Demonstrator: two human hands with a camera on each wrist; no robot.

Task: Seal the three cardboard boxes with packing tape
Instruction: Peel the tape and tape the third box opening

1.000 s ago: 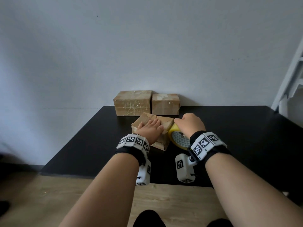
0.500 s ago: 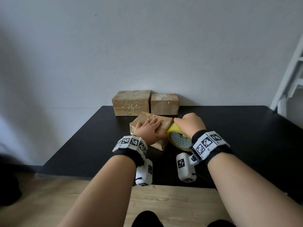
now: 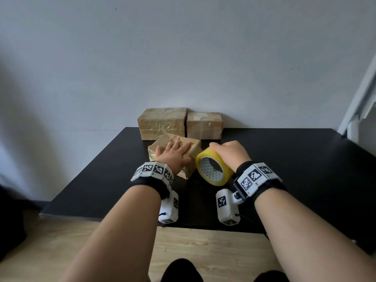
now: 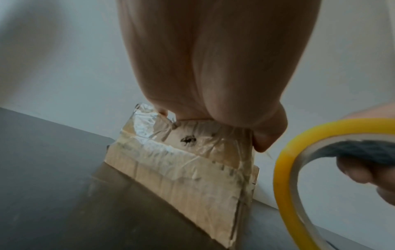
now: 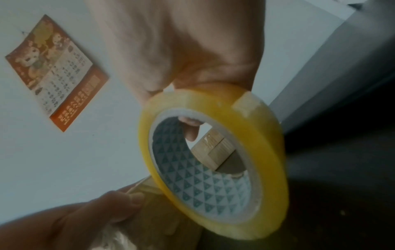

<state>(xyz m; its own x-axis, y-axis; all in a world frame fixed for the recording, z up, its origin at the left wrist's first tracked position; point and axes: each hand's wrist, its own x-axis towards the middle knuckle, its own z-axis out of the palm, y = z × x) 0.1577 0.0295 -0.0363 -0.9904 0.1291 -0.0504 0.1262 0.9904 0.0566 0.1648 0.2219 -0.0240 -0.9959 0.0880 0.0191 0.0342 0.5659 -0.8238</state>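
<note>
Dim, flat daylight; soft shadow darkens the grey wall (image 3: 61, 98) at left; both wrist views are blurred, noisy and edge-warped.

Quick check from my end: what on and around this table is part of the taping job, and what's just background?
Job:
- front box, left hand flat on top
- tape roll, gripped by right hand
- back-left box
- back-right box

Background:
- black table
- wall calendar
- white frame at far right
</note>
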